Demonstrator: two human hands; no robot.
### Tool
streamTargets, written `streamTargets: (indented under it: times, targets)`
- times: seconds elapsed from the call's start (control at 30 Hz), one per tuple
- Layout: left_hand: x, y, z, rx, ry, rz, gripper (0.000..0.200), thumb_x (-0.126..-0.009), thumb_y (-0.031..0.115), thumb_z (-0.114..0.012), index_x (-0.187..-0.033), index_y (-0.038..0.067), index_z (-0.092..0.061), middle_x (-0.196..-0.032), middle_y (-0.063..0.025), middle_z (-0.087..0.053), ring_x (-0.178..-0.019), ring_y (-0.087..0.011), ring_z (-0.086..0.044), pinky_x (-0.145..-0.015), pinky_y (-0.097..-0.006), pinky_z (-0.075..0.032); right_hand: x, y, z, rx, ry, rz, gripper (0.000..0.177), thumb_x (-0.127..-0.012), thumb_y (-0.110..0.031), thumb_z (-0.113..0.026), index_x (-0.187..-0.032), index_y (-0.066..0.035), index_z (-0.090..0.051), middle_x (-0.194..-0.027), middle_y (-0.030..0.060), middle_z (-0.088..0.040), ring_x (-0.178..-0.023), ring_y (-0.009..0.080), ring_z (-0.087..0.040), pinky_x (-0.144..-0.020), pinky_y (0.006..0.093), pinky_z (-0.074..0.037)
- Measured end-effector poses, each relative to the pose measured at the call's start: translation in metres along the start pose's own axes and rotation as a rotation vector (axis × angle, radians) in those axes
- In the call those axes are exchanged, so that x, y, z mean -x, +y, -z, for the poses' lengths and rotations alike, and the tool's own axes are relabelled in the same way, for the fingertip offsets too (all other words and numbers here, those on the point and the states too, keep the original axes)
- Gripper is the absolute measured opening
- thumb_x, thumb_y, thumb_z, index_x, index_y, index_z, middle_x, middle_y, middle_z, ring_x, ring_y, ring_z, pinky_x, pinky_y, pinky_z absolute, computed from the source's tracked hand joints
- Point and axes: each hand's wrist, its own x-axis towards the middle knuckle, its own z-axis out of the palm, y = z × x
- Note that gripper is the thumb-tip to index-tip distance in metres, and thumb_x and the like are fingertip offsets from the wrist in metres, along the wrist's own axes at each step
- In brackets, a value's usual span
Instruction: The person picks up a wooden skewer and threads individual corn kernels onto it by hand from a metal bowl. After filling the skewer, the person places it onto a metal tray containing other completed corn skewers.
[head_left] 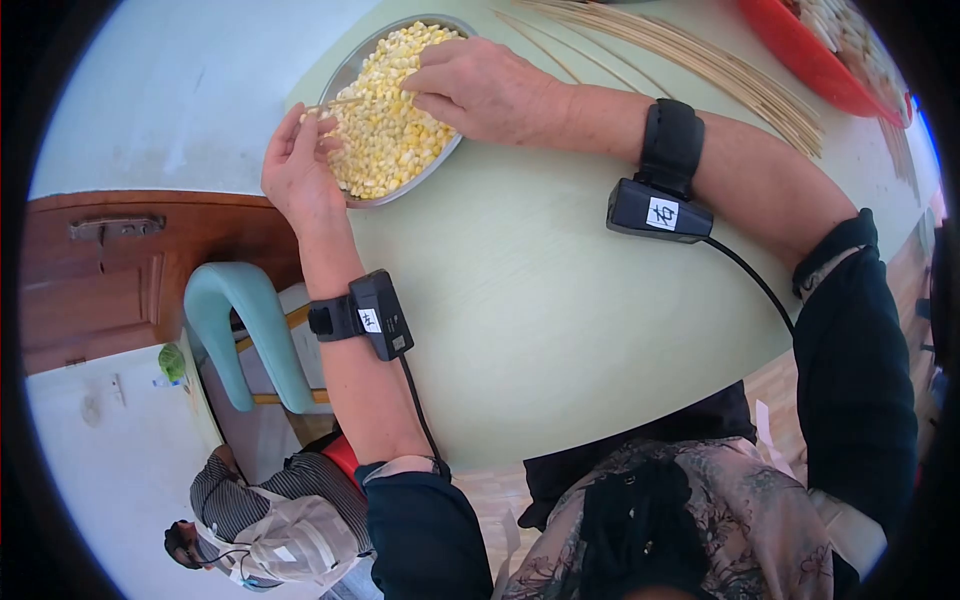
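Observation:
My left hand (303, 175) is at the left rim of a metal bowl (408, 187) full of loose yellow and white corn kernels (395, 125). Thumb and fingers of that hand pinch a thin bamboo skewer (345, 102), whose visible length points right over the corn. Over the bowl's right side is my right hand (485, 92), its fingers curled and drawn together just above the kernels. What lies between those fingertips is too small to make out. Each forearm wears a black strapped device.
A bundle of long bamboo skewers (715, 70) lies on the pale green table (560, 330) at the upper right, beside a red basin (820, 55) holding pale pieces. A light blue chair (245, 320) stands to the left. Another person (290, 510) is at the lower left.

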Motion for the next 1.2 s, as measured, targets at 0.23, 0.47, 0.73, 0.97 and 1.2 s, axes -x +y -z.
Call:
streamTargets:
  times: [0.23, 0.47, 0.73, 0.97, 1.2]
  targets:
    - [-0.0015, -0.0017, 0.0013, 0.133, 0.069, -0.029, 0.027, -0.081, -0.007, -0.058, -0.107, -0.012, -0.051, -0.096, -0.0199, -0.059, -0.083, -0.0250, -0.063, -0.071, -0.0286, -0.056, -0.0012, -0.0026, 0.0022, 0.137, -0.109, 0.045, 0.017, -0.083, -0.014, -0.054, -0.090, -0.002, -0.064, -0.080, 0.0122, -0.061, -0.079, 0.0265, -0.060, -0.073, 0.0374, -0.049]
    - [-0.0013, -0.0043, 0.0009, 0.167, 0.095, -0.063, 0.024, -0.081, -0.009, -0.057, -0.104, -0.012, -0.051, -0.096, -0.0203, -0.059, -0.083, -0.0263, -0.063, -0.072, -0.0293, -0.056, -0.0015, -0.0027, 0.0022, 0.164, -0.143, 0.027, 0.016, -0.084, -0.014, -0.055, -0.092, -0.001, -0.062, -0.081, 0.0133, -0.058, -0.076, 0.0297, -0.059, -0.070, 0.0388, -0.049]
    - [0.0002, -0.0033, -0.0011, 0.143, 0.109, -0.078, 0.020, -0.079, -0.008, -0.059, -0.098, -0.012, -0.054, -0.087, -0.0185, -0.060, -0.078, -0.0250, -0.064, -0.070, -0.0290, -0.056, -0.0020, -0.0071, 0.0059, 0.157, -0.133, 0.024, 0.017, -0.084, -0.013, -0.053, -0.092, -0.001, -0.063, -0.080, 0.0124, -0.060, -0.079, 0.0261, -0.060, -0.072, 0.0380, -0.049]
    - [0.0025, -0.0024, -0.0044, 0.104, 0.141, -0.092, 0.018, -0.078, -0.009, -0.059, -0.095, -0.010, -0.055, -0.087, -0.0187, -0.060, -0.078, -0.0255, -0.064, -0.069, -0.0293, -0.056, -0.0009, -0.0029, 0.0022, 0.176, -0.128, 0.052, 0.016, -0.086, -0.013, -0.054, -0.091, 0.000, -0.062, -0.079, 0.0124, -0.059, -0.074, 0.0260, -0.060, -0.070, 0.0368, -0.049]
    - [0.0051, -0.0014, -0.0051, 0.065, 0.137, -0.143, 0.017, -0.078, -0.009, -0.058, -0.094, -0.010, -0.055, -0.087, -0.0189, -0.061, -0.077, -0.0255, -0.065, -0.068, -0.0281, -0.056, -0.0025, -0.0076, 0.0059, 0.237, -0.223, 0.001, 0.022, -0.087, -0.015, -0.052, -0.099, -0.002, -0.064, -0.083, 0.0117, -0.064, -0.084, 0.0211, -0.061, -0.075, 0.0344, -0.051]
